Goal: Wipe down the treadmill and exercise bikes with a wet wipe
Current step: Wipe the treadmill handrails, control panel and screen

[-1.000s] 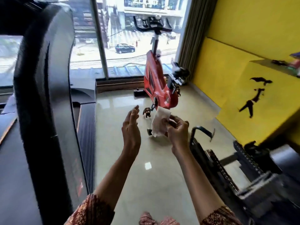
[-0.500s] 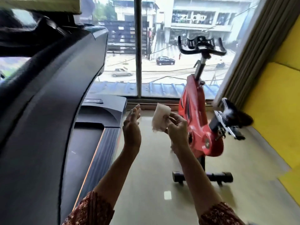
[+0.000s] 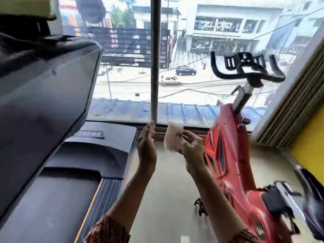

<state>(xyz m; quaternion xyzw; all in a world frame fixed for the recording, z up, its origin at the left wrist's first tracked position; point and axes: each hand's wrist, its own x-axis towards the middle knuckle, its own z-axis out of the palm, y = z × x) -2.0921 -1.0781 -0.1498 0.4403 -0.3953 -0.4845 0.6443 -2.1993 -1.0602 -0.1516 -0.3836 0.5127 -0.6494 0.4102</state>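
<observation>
Right hand (image 3: pixel 190 148) is pinching the wet wipe (image 3: pixel 173 136) up in the air, left hand (image 3: pixel 146 146) flat and relaxed beside it. Treadmill (image 3: pixel 78 155) lies left, red exercise bike (image 3: pixel 228 155) just right, closer to the wipe hand.

Both arms raised forward, left hand (image 3: pixel 146 146) open, right hand (image 3: pixel 192 149) pinching.
Left palm faces right, fingers straight and together, pointing up, holding nothing. Right fingers curled, thumb and fingertips pinch a wet wipe (image 3: pixel 172 139) held upright just beside the left fingers, a gap between. Forearms bare, patterned sleeves (image 3: pixel 107 230) at the elbows.
</observation>
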